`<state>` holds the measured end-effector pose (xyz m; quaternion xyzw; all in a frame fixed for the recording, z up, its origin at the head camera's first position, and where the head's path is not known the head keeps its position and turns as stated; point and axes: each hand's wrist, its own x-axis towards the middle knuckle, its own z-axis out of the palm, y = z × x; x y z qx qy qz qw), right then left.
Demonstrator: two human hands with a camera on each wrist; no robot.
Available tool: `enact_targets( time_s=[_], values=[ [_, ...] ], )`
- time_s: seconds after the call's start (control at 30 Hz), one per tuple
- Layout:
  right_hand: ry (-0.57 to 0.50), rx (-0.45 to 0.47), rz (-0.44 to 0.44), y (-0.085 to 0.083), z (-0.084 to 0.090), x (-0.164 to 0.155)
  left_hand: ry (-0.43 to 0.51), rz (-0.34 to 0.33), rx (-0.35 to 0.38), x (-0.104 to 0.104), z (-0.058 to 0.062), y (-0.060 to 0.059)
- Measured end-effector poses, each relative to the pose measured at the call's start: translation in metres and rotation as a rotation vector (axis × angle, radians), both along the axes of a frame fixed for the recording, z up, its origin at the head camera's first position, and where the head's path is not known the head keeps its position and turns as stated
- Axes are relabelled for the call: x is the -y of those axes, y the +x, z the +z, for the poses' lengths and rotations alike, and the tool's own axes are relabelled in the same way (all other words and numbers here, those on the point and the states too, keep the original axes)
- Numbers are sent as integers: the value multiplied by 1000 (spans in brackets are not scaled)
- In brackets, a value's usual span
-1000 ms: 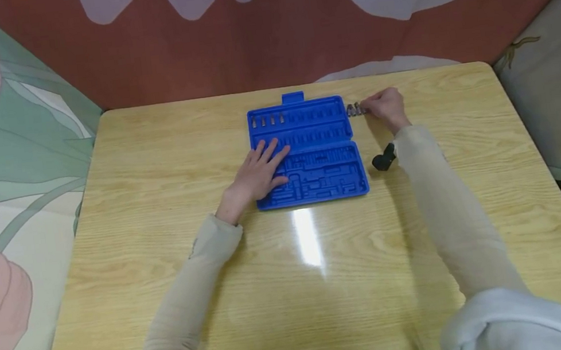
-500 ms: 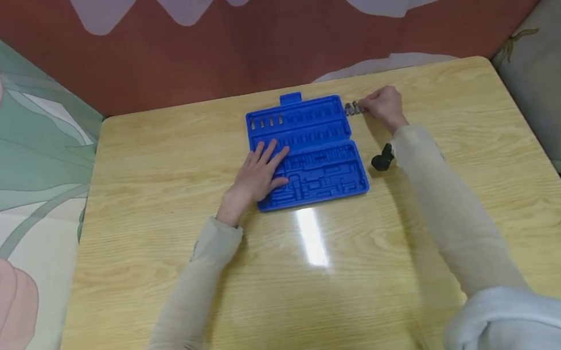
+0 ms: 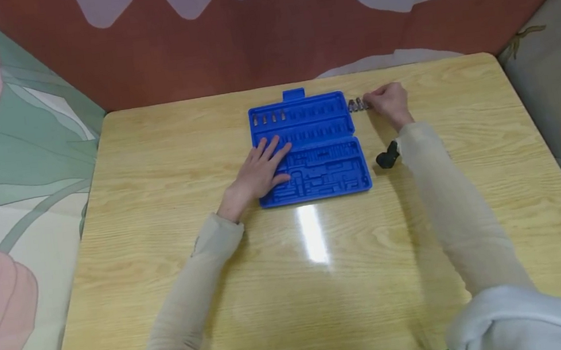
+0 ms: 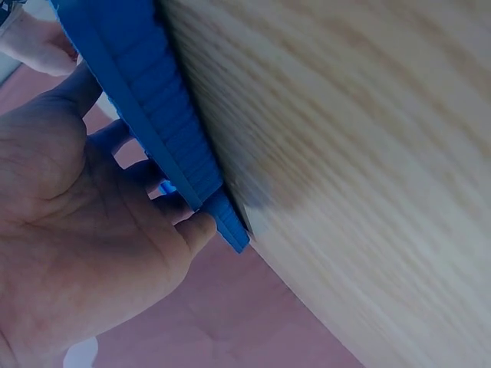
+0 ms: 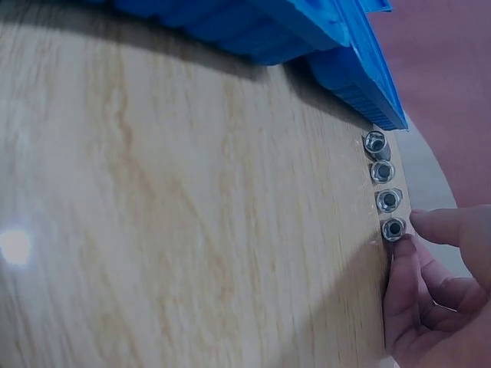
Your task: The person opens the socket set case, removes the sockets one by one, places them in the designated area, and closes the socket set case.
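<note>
A blue molded plastic case point(image 3: 332, 169) lies unfolded on the table. Several small metal pieces point(image 3: 274, 117) stand in slots at its upper left. My left hand point(image 3: 255, 175) rests on the case's left side, fingers straight and spread; in the left wrist view its fingers point(image 4: 123, 138) lie over the case's edge. Beyond the upper right corner is a row of several metal sockets point(image 5: 383, 171), round ends toward the right wrist camera. At the row's outer end, my right hand point(image 3: 391, 104) pinches the last socket point(image 5: 393, 228) between thumb and fingertip.
The wooden table point(image 3: 193, 318) carries the case near its back edge, close to a reddish wall covering point(image 3: 194, 58). A black rounded device point(image 3: 387, 155) sits beside the right sleeve point(image 3: 449, 196). A latch tab point(image 3: 294, 94) sticks out from the case's far side.
The head view has shifted slightly. Both hands, the case and the row of sockets keep nearly the same places, with the right hand still at the row's outer end.
</note>
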<state>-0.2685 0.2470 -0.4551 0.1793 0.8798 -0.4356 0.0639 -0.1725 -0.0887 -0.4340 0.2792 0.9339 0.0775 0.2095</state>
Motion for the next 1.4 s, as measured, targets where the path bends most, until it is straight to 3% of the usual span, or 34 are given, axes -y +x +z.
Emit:
enact_targets(
  time_s=[0.33, 0.53, 0.63, 0.77, 0.87, 0.97, 1.07, 1.2, 1.4],
  values=[
    [31, 35, -16, -3, 0, 3, 14, 1, 8, 2, -1, -2],
    [19, -2, -35, 0, 2, -4, 16, 20, 17, -5, 1, -2],
    [-99, -27, -73, 9, 9, -10, 10, 0, 29, -15, 0, -2],
    [-311, -66, -80, 18, 32, 1, -11, -33, 31, -30, -1, -5],
    [-428, -79, -11, 15, 48, 30, -23, -44, 22, -36, -1, -7],
    [-484, -38, 68, 7, 51, 64, -29, -49, 25, -37, -2, -8],
    [-468, 21, 114, 0, 41, 91, -48, -47, 33, -38, -4, -8],
    [-336, 79, 158, -6, 23, 113, -66, -50, 42, -36, -5, -8],
    [-207, 55, 209, -10, 19, 117, -37, -51, 30, -34, -3, -10]
  ],
)
